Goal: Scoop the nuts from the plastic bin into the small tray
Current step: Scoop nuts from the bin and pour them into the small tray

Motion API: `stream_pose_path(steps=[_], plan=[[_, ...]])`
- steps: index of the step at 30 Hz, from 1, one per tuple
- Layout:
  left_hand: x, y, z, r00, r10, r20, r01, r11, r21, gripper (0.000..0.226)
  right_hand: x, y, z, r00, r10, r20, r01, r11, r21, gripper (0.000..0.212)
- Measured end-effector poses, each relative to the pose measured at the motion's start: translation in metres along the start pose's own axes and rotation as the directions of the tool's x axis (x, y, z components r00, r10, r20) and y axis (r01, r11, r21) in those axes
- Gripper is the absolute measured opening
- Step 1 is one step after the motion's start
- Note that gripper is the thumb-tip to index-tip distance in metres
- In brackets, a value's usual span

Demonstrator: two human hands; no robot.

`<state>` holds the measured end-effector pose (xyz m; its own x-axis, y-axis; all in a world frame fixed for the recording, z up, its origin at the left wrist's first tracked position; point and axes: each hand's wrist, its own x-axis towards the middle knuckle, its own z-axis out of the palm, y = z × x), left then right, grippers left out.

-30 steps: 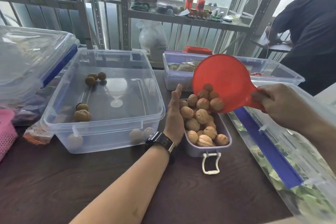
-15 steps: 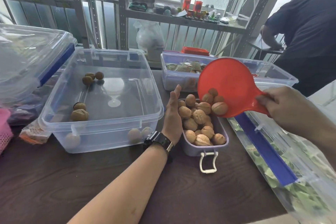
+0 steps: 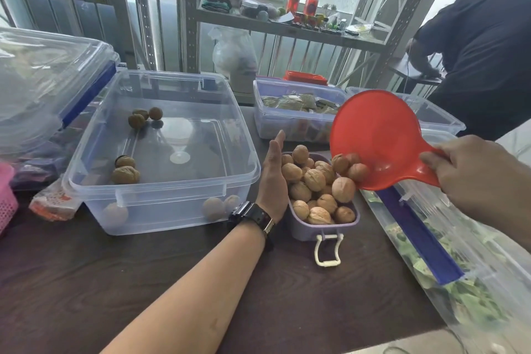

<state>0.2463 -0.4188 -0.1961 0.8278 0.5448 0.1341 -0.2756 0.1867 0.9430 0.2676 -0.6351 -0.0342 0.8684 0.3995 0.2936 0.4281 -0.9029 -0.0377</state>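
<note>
My right hand (image 3: pixel 474 178) grips the round red plastic scoop (image 3: pixel 376 138), tipped left over the heaped lilac tray (image 3: pixel 304 231); my flat left hand (image 3: pixel 273 178) stands against its left side.

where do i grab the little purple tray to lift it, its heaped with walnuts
Grip the purple tray by its two long side walls just under the rim, coming in low from the near end. The walnuts are heaped above the rim, so a top grasp would likely spill them, and the white clasp lies loose at the near end, probably a poor handle.
</note>
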Motion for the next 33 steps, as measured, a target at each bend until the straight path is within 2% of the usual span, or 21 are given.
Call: stream_pose_path(steps=[3, 9, 16, 21, 33], plan=[[0.000, 0.000, 0.000, 1.000, 0.011, 0.004, -0.011, 1.000, -0.013, 0.072, -0.002, -0.002, -0.003, 1.000, 0.025, 0.008, -0.025, 0.999, -0.025, 0.036], [-0.002, 0.001, 0.001, 0.999, 0.044, -0.004, -0.044, 0.999, -0.025, 0.071, -0.009, -0.005, -0.003, 0.998, 0.051, 0.024, -0.050, 0.998, -0.040, 0.039], [-0.004, 0.002, 0.002, 0.999, 0.044, -0.002, -0.044, 0.999, -0.018, 0.073, -0.005, -0.008, -0.010, 0.985, 0.144, 0.093, -0.152, 0.985, 0.084, 0.040], [-0.004, 0.000, 0.001, 0.997, 0.077, -0.015, -0.077, 0.997, -0.001, 0.083, 0.005, -0.014, -0.005, 0.982, 0.148, 0.116, -0.162, 0.979, 0.126, 0.042], [-0.004, 0.000, 0.001, 0.998, 0.068, -0.012, -0.068, 0.997, 0.023, 0.064, -0.005, -0.023, -0.012, 0.987, 0.149, 0.066, -0.159, 0.972, 0.171, 0.037]])
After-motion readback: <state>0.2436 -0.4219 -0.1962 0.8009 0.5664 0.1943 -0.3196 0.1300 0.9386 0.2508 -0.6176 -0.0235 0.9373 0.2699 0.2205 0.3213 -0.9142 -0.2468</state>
